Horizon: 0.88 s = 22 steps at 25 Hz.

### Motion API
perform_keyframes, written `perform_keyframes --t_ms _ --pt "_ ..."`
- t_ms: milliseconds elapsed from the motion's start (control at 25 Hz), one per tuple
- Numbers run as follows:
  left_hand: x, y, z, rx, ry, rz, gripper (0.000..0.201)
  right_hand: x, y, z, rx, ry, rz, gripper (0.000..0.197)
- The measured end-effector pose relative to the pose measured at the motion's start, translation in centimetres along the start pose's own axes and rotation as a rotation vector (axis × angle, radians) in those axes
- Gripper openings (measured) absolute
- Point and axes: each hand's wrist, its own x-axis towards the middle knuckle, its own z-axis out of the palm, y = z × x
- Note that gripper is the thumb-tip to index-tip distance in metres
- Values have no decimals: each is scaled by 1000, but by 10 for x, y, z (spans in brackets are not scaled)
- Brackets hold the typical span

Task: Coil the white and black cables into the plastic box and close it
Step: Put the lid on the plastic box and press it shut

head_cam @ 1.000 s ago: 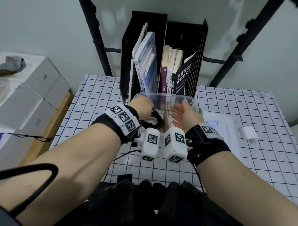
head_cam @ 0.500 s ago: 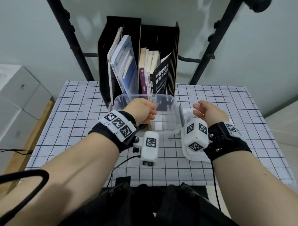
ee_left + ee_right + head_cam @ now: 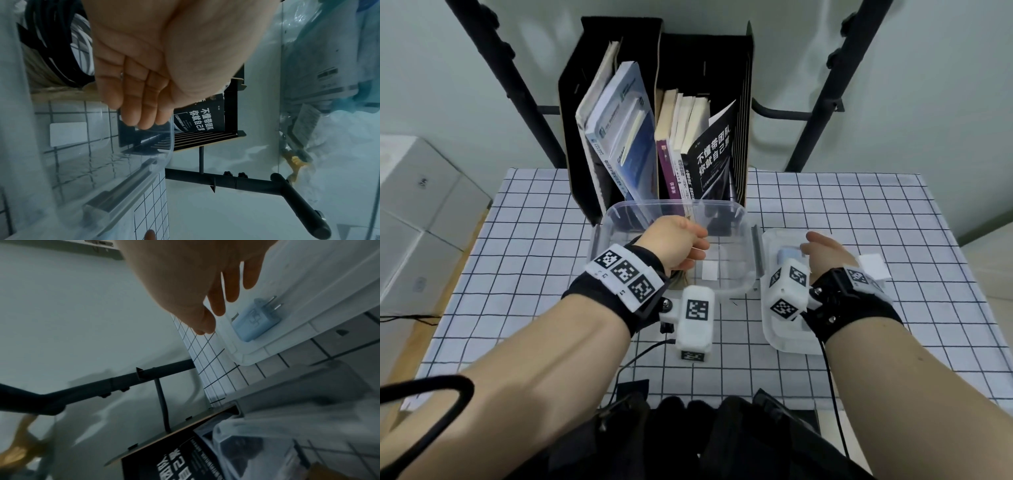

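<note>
The clear plastic box point(image 3: 743, 212) stands open at the table's middle, in front of the book rack. Black and white cables point(image 3: 55, 48) lie coiled inside it at its left end, hidden in the head view by my left wrist. My left hand point(image 3: 698, 246) is inside the box next to the coil, fingers point(image 3: 141, 120) straight and together, holding nothing. The white lid point(image 3: 787, 339) lies flat just right of the box with a blue plug adapter point(image 3: 255, 321) on it. My right hand point(image 3: 815, 240) hovers over the lid, fingers point(image 3: 232, 293) spread, gripping nothing.
A black file rack full of books point(image 3: 654, 137) stands right behind the box. A white charger point(image 3: 873, 269) lies on the checked cloth right of the lid. White cartons point(image 3: 421, 212) are stacked off the table's left edge. Black frame bars point(image 3: 822, 92) rise behind.
My right hand has left the box and moved right, over the lid. The left hand has stayed inside the box by the coil. The head view has shifted.
</note>
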Motion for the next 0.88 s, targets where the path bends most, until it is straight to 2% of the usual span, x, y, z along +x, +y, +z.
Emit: perform_keyframes --t_ms 280,560,760,880 --pt "16 1 5 -18 28 -37 25 25 -3 16 -148 -37 35 41" --pt "25 3 7 -16 23 -51 23 55 13 27 -278 -136 -81 37" --pt "29 2 7 -17 19 -56 23 64 23 29 -293 -107 -66 36" --pt "29 2 7 -21 17 -56 23 71 25 31 -395 -104 -96 35"
